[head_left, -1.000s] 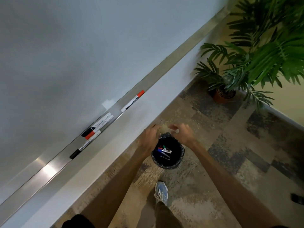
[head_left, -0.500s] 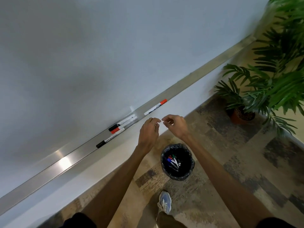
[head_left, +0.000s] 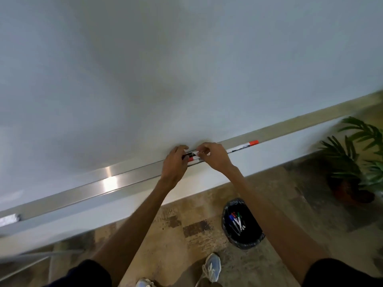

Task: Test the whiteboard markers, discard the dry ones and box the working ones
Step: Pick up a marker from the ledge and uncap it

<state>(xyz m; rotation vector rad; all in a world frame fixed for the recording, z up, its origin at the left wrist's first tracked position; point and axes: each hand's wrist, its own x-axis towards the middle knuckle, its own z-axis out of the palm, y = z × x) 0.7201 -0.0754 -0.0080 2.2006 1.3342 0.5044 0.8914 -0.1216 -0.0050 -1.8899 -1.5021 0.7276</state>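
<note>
Now both hands are up at the tray (head_left: 116,179) under the whiteboard (head_left: 145,69); a second ago they hung over the bin (head_left: 242,224), and half a second ago they were partway up, short of the rail. We note the view has swung as well: the bin now sits low and right between the forearms, and the plant (head_left: 356,154) is pushed to the right edge.

Our left hand (head_left: 174,162) is curled over the clustered markers (head_left: 193,156) in the tray, fingers bent down on their left ends. Our right hand (head_left: 213,156) pinches at the same cluster from the right, thumb and forefinger closed on a white barrel. We cannot tell which hand bears the grip, nor whether any marker has left the tray.

Count: of the cluster we see two barrels between the hands, one black-capped, one red-capped; the rest is covered. One further red marker (head_left: 243,146) lies alone in the tray just right of the right hand. Several discarded markers (head_left: 236,221) lie in the bin, blue, red and green caps among them; the exact number is not clear. One bin, one plant, two shoes (head_left: 211,268) on the patterned floor.

Obstruction: both hands hide most of the cluster. A bright glare spot lies on the tray to the left
</note>
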